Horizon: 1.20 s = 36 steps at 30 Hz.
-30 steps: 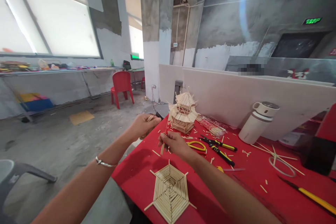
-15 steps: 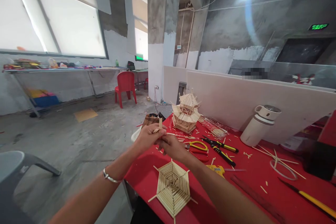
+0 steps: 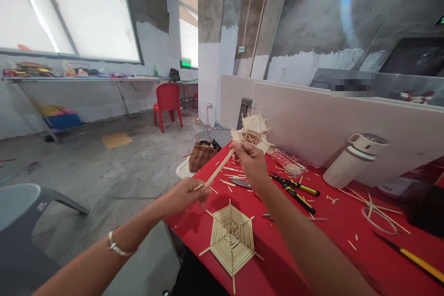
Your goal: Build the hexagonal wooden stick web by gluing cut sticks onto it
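Both my hands hold one long thin bamboo stick (image 3: 218,170) slanting over the near-left corner of the red table (image 3: 333,236). My left hand (image 3: 183,195) pinches its lower end. My right hand (image 3: 250,161) is closed round its upper end, just in front of a small pagoda model (image 3: 255,130) built of sticks. A flat hexagonal panel of sticks (image 3: 231,238) lies on the table below my hands.
Pliers (image 3: 294,192) with yellow-black handles, a yellow-handled tool (image 3: 412,256) and loose stick offcuts lie on the table. A white flask (image 3: 352,161) stands against a white partition. A bag of sticks (image 3: 286,161), a woven bag (image 3: 202,155), a grey chair (image 3: 24,222) and a red chair (image 3: 168,101) are nearby.
My hands moved apart along the stick: the right rose toward the pagoda, the left dropped toward the table's corner. The stick now slants between them. The camera tilted slightly.
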Each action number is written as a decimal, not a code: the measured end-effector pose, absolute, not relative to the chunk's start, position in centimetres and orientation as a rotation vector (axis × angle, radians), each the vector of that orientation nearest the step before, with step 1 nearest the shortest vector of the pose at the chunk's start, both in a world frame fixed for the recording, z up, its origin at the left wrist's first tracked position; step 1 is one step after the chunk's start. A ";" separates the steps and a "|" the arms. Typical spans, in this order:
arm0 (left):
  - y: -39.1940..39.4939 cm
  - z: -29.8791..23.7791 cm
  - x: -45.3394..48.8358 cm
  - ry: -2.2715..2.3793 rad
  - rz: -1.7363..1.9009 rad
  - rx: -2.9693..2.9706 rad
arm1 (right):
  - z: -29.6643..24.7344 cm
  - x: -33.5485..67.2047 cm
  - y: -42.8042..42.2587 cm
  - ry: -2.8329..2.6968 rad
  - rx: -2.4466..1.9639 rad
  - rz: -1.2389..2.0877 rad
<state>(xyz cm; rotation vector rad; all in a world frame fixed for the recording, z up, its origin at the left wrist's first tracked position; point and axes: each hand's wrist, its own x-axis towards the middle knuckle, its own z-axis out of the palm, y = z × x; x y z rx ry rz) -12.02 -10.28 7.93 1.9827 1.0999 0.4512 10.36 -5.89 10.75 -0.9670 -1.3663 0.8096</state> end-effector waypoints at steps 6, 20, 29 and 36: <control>-15.0 5.0 -22.3 1.367 -0.366 1.999 | 11.0 13.3 -5.5 -1.048 -0.914 0.954; -0.2 5.6 -6.1 1.208 0.110 2.259 | 1.9 11.4 -3.9 -1.492 -1.359 1.084; 8.6 1.1 -1.9 1.453 0.000 2.635 | -0.1 23.4 1.3 -1.807 -2.003 0.560; 9.5 0.7 -2.3 1.389 -0.019 2.625 | -1.4 23.5 2.6 -1.821 -1.954 0.591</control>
